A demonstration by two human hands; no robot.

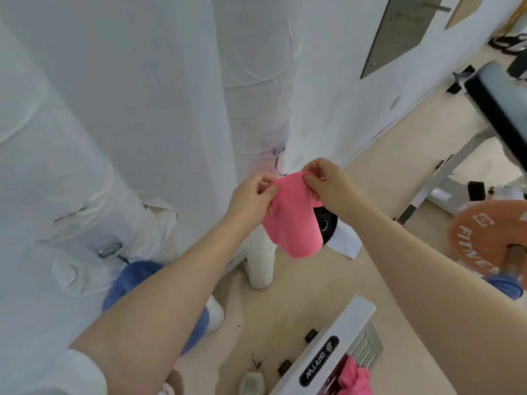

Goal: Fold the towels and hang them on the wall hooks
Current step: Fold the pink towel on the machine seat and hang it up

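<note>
View: one camera only, worn on the person's head; no second view shares the scene.
Direction: forward and steeply down, along both bare forearms toward the white wall (159,89) and the beige floor (368,189).
Distance: close; the forearms enter from the bottom edge and both hands sit near the frame centre.
Lens: wide-angle; the wall lines curve and lean toward the frame edges.

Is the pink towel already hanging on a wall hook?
No, both the left hand and the right hand pinch the top edge of the pink towel in the air, just below the hook.
</note>
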